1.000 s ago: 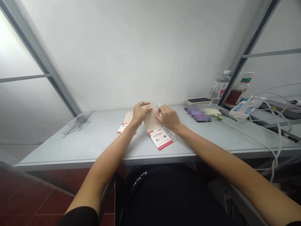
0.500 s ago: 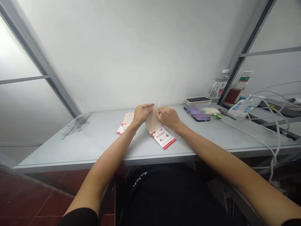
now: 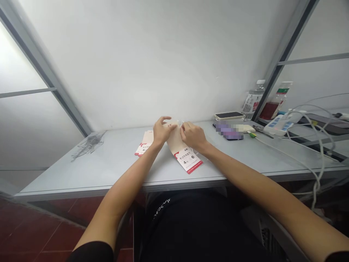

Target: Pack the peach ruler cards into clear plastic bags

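Pinching a cream paper packet (image 3: 174,142) between both hands: the left hand (image 3: 162,131) curled closed over its upper edge, the right hand (image 3: 193,137) gripping its right corner in a fingertip pinch, just beside a wisp of clear plastic (image 3: 181,123). Long axis slants down and rightward from the hands toward the person — the red-and-white label end (image 3: 188,161) rests on the table (image 3: 109,171), nearer the right hand. A second labelled packet (image 3: 143,143) lies left.

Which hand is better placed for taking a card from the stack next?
Left, probably: the left hand is nearest the stack; the right hand sits farther away, beyond the held card.
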Tool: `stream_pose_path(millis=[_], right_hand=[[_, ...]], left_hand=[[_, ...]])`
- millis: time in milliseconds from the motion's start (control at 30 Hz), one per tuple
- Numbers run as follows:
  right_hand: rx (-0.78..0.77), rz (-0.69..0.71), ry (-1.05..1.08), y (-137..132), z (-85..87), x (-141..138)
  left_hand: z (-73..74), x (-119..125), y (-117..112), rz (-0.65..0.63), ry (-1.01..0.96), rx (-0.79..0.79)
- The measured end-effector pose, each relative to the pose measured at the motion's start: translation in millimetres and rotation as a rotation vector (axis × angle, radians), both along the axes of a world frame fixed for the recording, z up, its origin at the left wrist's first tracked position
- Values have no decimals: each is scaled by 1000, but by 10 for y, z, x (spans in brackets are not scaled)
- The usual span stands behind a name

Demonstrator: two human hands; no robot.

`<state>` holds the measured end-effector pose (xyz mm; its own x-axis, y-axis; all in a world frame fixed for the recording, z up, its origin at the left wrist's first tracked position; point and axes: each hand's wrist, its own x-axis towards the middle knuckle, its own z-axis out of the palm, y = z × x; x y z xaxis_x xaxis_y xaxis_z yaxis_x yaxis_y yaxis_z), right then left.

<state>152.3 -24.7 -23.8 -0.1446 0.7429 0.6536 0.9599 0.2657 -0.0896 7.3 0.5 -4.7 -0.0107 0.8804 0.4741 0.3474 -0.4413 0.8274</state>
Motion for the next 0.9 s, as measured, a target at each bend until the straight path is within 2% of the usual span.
stream_pose_path(millis=[133, 200, 433, 633, 733, 833, 900], right_hand=[[27, -6, 25, 27, -18, 19], [42, 0, 30, 39, -25, 27], [72, 42, -40, 35, -45, -5], [109, 86, -44, 29, -73, -44], [104, 181, 104, 41, -70, -39], [96, 267, 428, 84, -48, 26], [73, 251, 669, 125, -24, 102]], left_hand=[[-28, -14, 32, -134, -56, -68], [-44, -4, 38, -148, -65, -77], [-35, 30, 3, 49, 42, -55], [-29, 39, -19, 71, 65, -37], [-41, 38, -2, -11, 19, -24], [-8, 2, 20, -119, -100, -18], [38, -38, 28, -177, -183, -14]])
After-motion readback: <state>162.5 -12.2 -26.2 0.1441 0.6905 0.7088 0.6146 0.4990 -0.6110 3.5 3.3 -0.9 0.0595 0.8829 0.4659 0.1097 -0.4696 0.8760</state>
